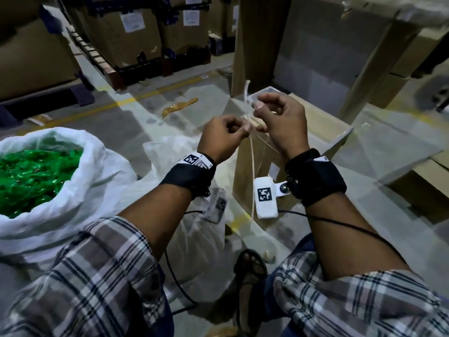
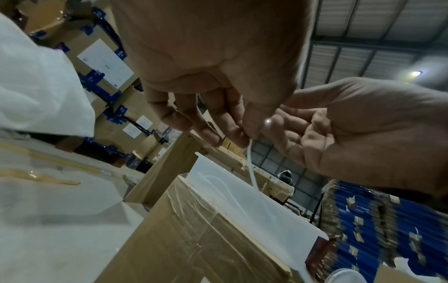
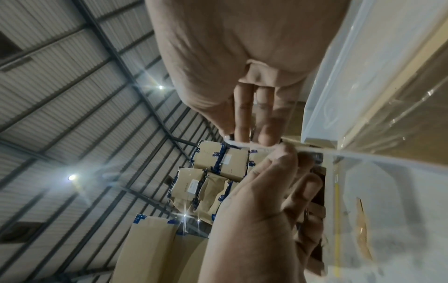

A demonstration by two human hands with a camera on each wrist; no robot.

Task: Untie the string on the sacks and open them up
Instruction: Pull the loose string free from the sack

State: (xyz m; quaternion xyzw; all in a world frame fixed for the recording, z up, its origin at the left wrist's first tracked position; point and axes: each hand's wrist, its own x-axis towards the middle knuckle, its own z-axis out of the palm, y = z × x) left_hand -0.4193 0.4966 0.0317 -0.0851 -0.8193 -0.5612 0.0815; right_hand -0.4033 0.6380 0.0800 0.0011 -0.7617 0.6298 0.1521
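Both hands are raised in front of me with a thin whitish string between them. My left hand pinches the string between thumb and forefinger, and a long tail hangs down from it. My right hand pinches the string a little higher, where a short end sticks up. In the left wrist view the left fingertips grip the string. The right wrist view has the string running across between the two hands. A white sack full of green pieces stands open at the left. Another pale sack lies below my forearms.
A plastic-wrapped cardboard box stands just beyond the hands, with more cartons to the right. Stacked boxes on pallets fill the back. A tape scrap lies on the concrete floor. My sandalled foot is below.
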